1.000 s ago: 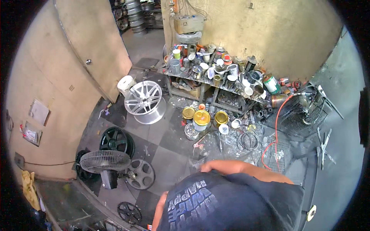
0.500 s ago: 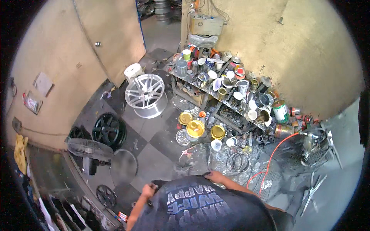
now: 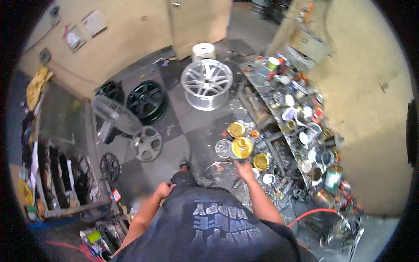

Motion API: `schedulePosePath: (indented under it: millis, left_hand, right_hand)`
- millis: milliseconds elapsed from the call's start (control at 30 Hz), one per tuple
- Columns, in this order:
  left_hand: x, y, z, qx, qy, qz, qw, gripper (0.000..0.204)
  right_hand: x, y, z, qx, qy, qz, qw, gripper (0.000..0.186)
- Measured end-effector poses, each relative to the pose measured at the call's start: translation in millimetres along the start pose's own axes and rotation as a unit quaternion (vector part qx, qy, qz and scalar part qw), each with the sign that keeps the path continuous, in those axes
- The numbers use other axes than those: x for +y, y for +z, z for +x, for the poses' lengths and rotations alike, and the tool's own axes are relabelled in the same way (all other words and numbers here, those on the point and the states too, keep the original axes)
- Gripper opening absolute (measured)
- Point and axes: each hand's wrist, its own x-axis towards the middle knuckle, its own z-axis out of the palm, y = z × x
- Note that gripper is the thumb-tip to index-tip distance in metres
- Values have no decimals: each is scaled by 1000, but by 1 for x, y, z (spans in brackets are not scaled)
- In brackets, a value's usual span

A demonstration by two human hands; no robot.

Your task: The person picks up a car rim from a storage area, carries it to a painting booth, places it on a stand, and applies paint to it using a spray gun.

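Note:
My left hand (image 3: 164,190) is beside my left hip, its fingers curled in against the edge of dark clothing. Whether it pinches the cloth is hidden. Out in front of my right side, my right hand (image 3: 244,170) has its fingers loosely stretched and nothing visible in them. From above, it overlaps the near side of the yellow-lidded cans (image 3: 242,148), which stand on the floor; I see no contact. My dark printed T-shirt (image 3: 218,218) hangs down over dark shorts.
A silver wheel rim (image 3: 207,85) stands ahead, with dark rims (image 3: 146,101) and a fan (image 3: 114,114) to its left. Along the right wall runs a low bench crowded with paint cans and cups (image 3: 301,111). An orange hose (image 3: 312,212) curves at lower right.
Both hands were at the shirt's hem, holding it out; the hem has dropped. My right hand has moved forward, away from the cloth. The view has turned left.

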Motion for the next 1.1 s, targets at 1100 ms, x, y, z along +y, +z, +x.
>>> schedulePosePath:
  millis: [1100]
  left_hand:
    - [-31,-171,280,38,36,-126,991,29]
  right_hand:
    - [-204,8,217,-41,-41,-171,984,71]
